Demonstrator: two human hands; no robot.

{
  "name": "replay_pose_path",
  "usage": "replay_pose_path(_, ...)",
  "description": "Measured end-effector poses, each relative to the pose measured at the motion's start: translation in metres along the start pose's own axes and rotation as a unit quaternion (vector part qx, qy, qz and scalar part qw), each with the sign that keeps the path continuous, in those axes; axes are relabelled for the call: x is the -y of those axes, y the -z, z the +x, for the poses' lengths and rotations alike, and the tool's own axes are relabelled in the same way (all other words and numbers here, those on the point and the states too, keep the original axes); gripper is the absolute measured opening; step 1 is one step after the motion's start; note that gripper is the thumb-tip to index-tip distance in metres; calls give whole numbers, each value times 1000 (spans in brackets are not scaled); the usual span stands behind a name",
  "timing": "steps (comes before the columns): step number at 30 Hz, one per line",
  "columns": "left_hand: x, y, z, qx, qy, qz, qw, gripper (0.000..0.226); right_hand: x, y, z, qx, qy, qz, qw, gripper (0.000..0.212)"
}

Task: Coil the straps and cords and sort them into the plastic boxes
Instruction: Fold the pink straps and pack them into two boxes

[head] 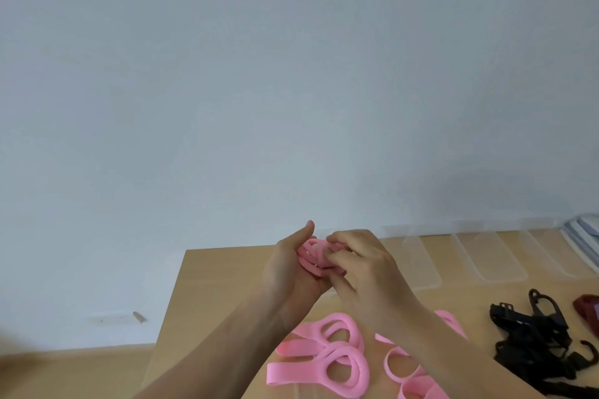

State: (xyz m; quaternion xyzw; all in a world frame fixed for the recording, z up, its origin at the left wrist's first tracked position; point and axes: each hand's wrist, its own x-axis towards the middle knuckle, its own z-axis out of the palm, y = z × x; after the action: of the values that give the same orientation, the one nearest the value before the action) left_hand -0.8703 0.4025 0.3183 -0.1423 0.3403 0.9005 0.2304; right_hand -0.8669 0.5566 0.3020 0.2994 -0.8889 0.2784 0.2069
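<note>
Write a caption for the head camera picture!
Left hand and right hand coil a pink strap; more pink straps, black straps and clear plastic boxes wait.

The coiled strap (316, 256) is plain pink, like the looped straps (327, 356) on the pale tan counter (220, 285). The tangled straps (538, 343) at right are black, the bundle (588, 311) beside them dark red, the plastic boxes (489, 256) clear, the wall (259, 74) pale blue-grey
</note>
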Motion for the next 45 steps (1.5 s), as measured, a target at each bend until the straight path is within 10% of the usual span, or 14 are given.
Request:
replay_pose_path(18, 27, 60, 67, -91, 65, -134, 985, 38, -74, -64, -2, 106, -50, 79, 990, 45)
replay_pose_path(31, 26, 86, 92, -188, 2, 153, 970, 20, -108, -95, 5, 96, -38, 109, 989, 37)
replay_pose_path(45, 25, 103, 112, -247, -21, 146, 958, 13, -117, -106, 10, 158, -35, 101, 982, 51)
